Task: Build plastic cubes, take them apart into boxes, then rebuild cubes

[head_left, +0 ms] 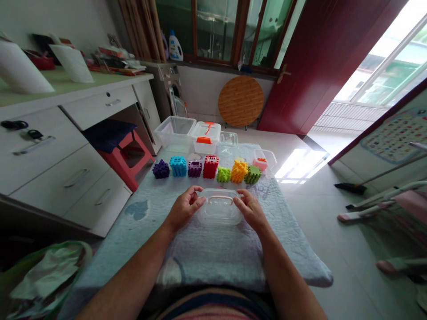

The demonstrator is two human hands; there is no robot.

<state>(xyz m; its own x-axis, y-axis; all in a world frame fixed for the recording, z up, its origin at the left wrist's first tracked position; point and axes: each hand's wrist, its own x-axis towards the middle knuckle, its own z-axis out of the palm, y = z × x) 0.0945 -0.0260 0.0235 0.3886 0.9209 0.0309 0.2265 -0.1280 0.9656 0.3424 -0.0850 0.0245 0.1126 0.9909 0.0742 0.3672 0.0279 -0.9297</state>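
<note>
A small clear plastic box [219, 212] with a pink handle on its lid lies on the pale blue quilted cloth [207, 253] in front of me. My left hand [183, 208] grips the box's left end, fingers curled over the lid. My right hand [251, 209] grips its right end the same way. Beyond the box stands a row of several toy block cubes: dark purple [161, 169], blue [178, 166], purple [195, 169], red [210, 166], light green [223, 174], orange-yellow [239, 171] and green [252, 175].
Behind the row stand clear containers: an open tub [175, 130], a white-lidded box with an orange latch [207, 138], a small lidded box [228, 141] and a tub with orange pieces [263, 160]. Drawers [50, 169] and a red stool [123, 151] are at left.
</note>
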